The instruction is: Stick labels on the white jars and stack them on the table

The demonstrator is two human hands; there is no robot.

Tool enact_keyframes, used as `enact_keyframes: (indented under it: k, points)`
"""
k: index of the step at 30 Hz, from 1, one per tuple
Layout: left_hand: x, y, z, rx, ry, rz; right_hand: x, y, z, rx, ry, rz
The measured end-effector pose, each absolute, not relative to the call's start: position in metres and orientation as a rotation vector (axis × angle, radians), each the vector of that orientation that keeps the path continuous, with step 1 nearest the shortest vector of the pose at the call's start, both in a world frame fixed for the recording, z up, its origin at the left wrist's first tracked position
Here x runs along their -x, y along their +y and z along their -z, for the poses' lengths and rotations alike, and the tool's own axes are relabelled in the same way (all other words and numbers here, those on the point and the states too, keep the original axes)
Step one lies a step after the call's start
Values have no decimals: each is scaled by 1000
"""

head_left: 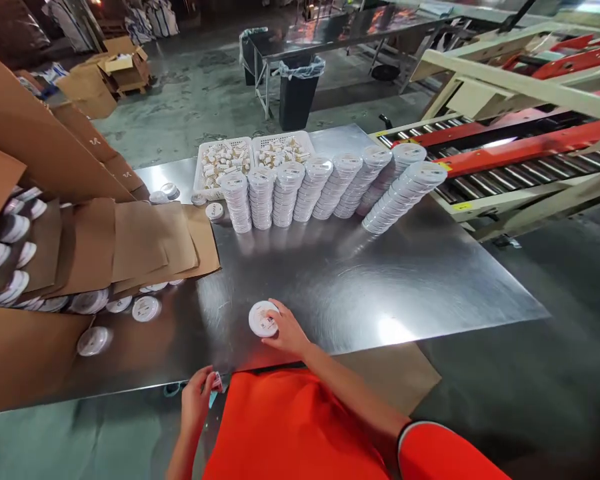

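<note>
My right hand (288,331) is closed around a round tub with a white lid (262,319), which is at the steel table's near side. One finger lies over the lid's printed label. Just off the table's front edge, my left hand (197,395) is closed, its fingers pinching a small red and white piece (217,383) whose kind I cannot make out. Ahead of my hands stand several stacks of round lidded tubs (283,193), the rightmost leaning. A few loose tubs (147,308) lie to the left.
At the left, an open cardboard box (30,347) holds many tubs, with cardboard sheets (140,237) beside them. Behind the stacks are two white baskets (199,177) of small white and tan pieces. A roller conveyor (525,160) adjoins the right. Beyond stands a black bin (296,100).
</note>
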State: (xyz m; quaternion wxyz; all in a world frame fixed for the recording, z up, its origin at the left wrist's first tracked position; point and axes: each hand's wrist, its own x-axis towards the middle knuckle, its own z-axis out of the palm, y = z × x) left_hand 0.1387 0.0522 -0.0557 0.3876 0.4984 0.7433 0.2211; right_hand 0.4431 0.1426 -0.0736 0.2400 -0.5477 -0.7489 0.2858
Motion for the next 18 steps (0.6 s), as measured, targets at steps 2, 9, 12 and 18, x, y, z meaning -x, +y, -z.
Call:
enact_keyframes:
  k: [2, 9, 12, 18]
  points:
    - [-135, 46, 56, -1205, 1874, -558, -448, 137, 79, 1487, -1954, -799]
    - [-116, 35, 54, -1182, 1861, -570, -434, 99, 124, 1671, -1465, -886]
    - [-101, 40, 50, -1233, 1894, -519, -408, 97, 147, 1797, -1368, -819]
    - [-66, 34, 52, -1293, 1926, -346, -362, 108, 169, 2106, -1085, -532]
